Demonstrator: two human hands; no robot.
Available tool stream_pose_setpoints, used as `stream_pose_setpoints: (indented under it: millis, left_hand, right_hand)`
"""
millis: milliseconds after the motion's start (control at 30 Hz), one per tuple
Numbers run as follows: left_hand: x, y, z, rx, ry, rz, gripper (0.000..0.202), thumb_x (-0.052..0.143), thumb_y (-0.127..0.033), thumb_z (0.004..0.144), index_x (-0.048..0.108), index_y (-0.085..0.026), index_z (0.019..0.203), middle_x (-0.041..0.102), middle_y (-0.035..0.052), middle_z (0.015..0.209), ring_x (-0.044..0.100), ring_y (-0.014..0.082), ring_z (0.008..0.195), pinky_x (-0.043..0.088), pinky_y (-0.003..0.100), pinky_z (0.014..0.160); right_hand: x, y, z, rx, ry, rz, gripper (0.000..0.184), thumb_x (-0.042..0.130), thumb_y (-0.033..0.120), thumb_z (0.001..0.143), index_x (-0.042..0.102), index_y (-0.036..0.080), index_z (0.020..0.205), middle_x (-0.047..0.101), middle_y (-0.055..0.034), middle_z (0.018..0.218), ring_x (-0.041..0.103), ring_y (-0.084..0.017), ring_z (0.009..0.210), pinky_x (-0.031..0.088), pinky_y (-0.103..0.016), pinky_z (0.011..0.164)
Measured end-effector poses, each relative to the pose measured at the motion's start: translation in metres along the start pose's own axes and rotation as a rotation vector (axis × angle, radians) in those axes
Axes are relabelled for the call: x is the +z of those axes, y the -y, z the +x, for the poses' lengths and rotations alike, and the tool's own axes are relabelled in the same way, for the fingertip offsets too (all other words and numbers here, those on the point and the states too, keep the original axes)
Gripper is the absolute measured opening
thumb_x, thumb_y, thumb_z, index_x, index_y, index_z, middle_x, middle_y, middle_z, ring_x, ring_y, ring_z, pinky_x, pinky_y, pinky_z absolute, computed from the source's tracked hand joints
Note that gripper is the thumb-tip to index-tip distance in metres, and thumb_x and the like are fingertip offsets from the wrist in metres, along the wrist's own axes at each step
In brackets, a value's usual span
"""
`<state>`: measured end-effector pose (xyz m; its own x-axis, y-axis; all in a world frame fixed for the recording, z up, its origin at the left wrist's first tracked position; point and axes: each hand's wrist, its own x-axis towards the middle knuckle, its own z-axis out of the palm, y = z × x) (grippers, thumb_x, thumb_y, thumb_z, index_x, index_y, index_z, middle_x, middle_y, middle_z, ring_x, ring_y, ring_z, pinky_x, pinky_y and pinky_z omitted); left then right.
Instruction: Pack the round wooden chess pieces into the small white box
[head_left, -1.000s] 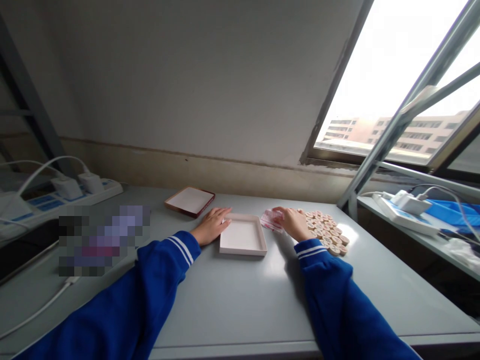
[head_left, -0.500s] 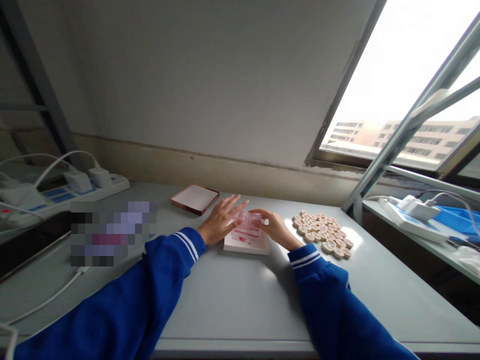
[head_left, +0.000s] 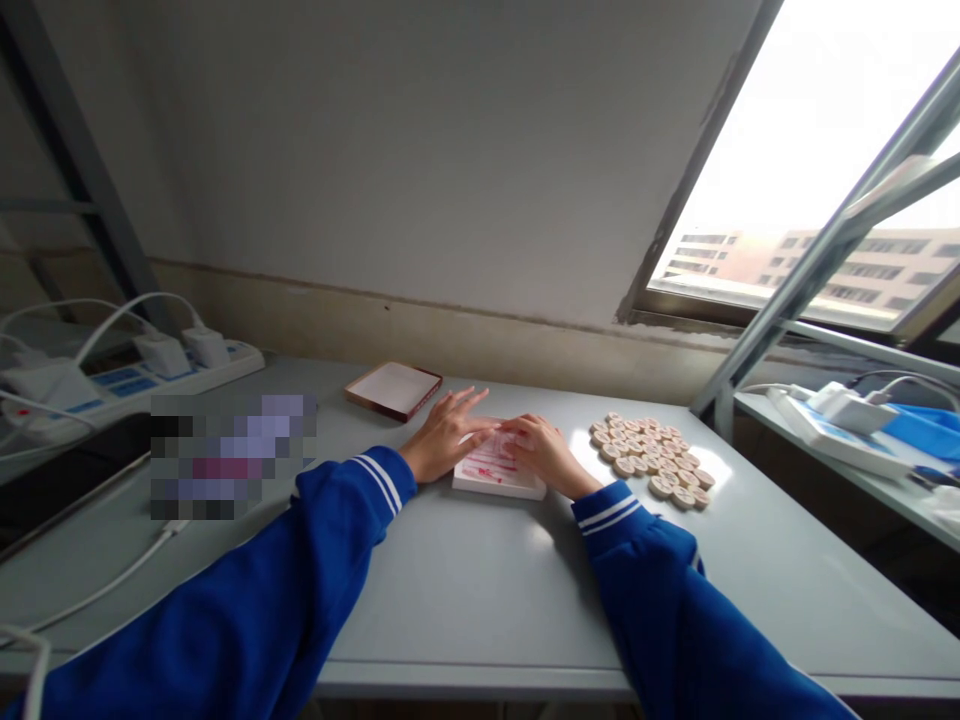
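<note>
A white shallow box lies on the table between my hands. On it is a folded, see-through sheet with red print, probably plastic. My left hand is at the box's left side, fingers spread and stretched out, its thumb reaching over the sheet. With bent fingers held together, my right hand has hold of the sheet at its upper right; the fingertips are partly hidden. To the right of that hand, several round wooden chess pieces with markings lie close together.
An open box lid with dark red sides lies at the back left. On the left are a blurred-out object, a white cable and a power strip with chargers. A metal bed frame stands at the right.
My right hand has moved left and down onto the sheet, and its fingers now meet my left thumb. The sheet lies flatter in the box. The view has shifted slightly.
</note>
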<state>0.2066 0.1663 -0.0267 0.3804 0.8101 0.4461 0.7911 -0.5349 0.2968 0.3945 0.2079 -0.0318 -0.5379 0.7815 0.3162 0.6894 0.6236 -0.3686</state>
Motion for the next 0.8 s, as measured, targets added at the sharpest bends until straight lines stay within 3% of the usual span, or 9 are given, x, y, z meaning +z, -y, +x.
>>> stream_pose_setpoints:
  millis: [333, 800]
  left_hand:
    - [-0.001, 0.002, 0.0, -0.032, -0.002, -0.068, 0.056, 0.011, -0.054, 0.084, 0.051, -0.03, 0.116, 0.03, 0.0019, 0.138, 0.02, 0.0226, 0.127, 0.012, 0.045, 0.105]
    - [-0.007, -0.011, 0.001, -0.083, 0.029, -0.419, 0.069, 0.007, -0.061, 0.08, 0.054, -0.023, 0.114, 0.03, 0.0006, 0.138, 0.018, 0.0207, 0.127, 0.009, 0.037, 0.108]
  right_hand:
    - [-0.012, 0.002, 0.0, -0.052, -0.167, -0.02, 0.013, 0.054, 0.023, 0.079, 0.06, 0.025, 0.091, 0.061, -0.0016, 0.094, 0.051, -0.02, 0.092, 0.033, -0.035, 0.078]
    - [-0.022, 0.006, -0.002, -0.275, -0.379, -0.071, 0.013, 0.054, 0.032, 0.08, 0.064, 0.027, 0.085, 0.062, 0.0015, 0.086, 0.051, -0.014, 0.082, 0.029, -0.031, 0.079]
